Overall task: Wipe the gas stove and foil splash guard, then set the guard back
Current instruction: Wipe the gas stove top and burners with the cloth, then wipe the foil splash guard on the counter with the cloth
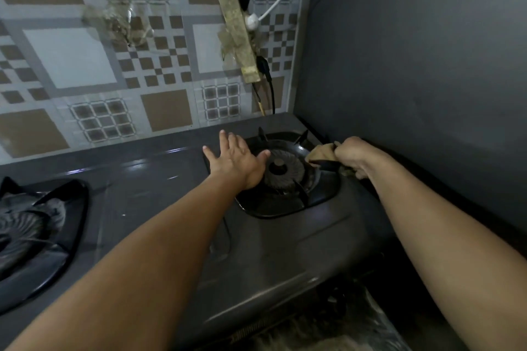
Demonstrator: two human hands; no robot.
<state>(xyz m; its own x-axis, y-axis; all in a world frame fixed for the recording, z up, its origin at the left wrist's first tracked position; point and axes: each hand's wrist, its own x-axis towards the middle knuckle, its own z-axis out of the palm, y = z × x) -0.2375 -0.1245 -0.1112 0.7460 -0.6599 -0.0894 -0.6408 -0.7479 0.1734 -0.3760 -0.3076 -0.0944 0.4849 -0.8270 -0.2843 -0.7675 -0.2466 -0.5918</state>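
A dark grey two-burner gas stove (pixel 159 179) fills the counter below me. My left hand (pixel 235 158) lies flat and open on the stove top, at the left rim of the right burner (pixel 281 171). My right hand (pixel 355 155) is shut on a tan cloth (pixel 320 152), pressed against the right side of that burner's black pan support. The foil splash guard is not something I can make out in this view.
The left burner (pixel 31 225) sits at the left edge. A patterned tile wall (pixel 85 65) rises behind the stove, with a grimy power strip (pixel 238 34) and cables hanging on it. A dark grey wall (pixel 413 65) stands close on the right.
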